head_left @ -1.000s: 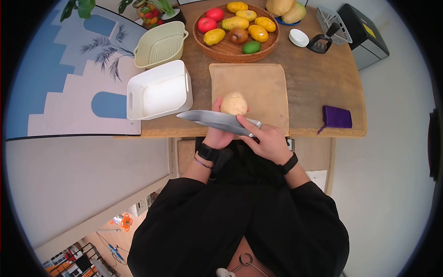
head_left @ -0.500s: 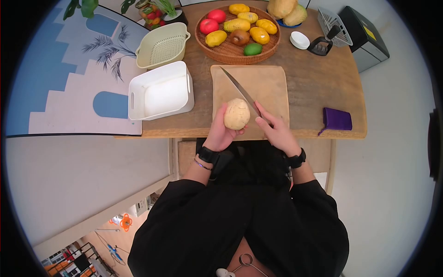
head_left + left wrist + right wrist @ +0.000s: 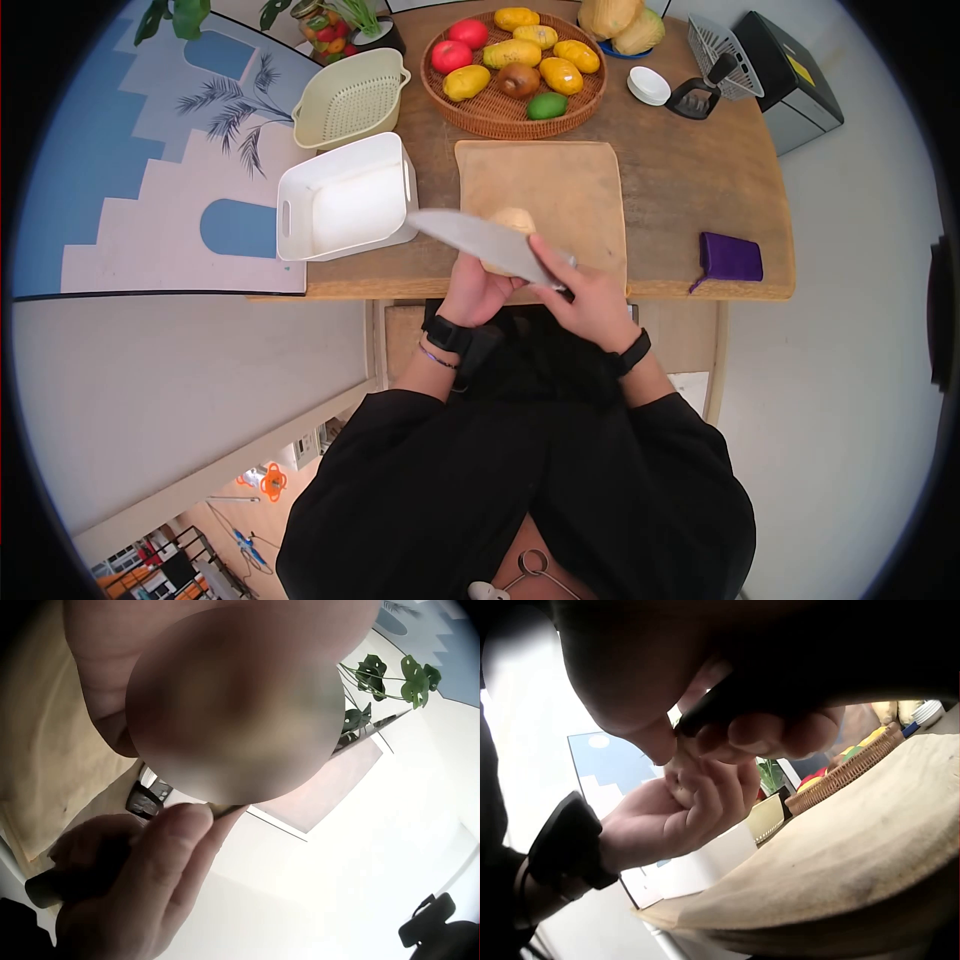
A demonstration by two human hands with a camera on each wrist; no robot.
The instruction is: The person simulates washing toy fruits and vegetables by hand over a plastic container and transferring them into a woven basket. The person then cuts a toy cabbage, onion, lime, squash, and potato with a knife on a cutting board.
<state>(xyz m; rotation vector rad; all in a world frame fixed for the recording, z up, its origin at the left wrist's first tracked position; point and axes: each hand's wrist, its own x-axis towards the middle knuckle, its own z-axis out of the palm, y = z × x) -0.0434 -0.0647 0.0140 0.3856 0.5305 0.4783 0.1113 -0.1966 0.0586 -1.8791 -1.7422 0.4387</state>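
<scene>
A large kitchen knife [image 3: 480,240] is in my right hand [image 3: 597,305], its broad blade slanting toward the upper left with the forefinger along it. Beneath the blade, a round pale root vegetable [image 3: 514,217] shows only its top and a sliver below. My left hand [image 3: 477,292] grips that vegetable from below and the left, over the near edge of the cutting board [image 3: 550,180]. In the right wrist view, the knife's dark handle [image 3: 780,679] lies within the right hand's curled fingers. Most of the left wrist view is taken up by a round blurred patch.
Left of the board stands a white bin [image 3: 345,205], with a pale green colander [image 3: 350,100] behind it. A wicker tray [image 3: 490,118] of fruit is behind the board. To the right lie a purple pouch [image 3: 730,256], a white bowl [image 3: 649,87] and a black-handled tool [image 3: 694,98].
The knife swung from lying across the vegetable to pointing away beside it, and is now back across it. The vegetable, fully visible half a second ago, is mostly covered again.
</scene>
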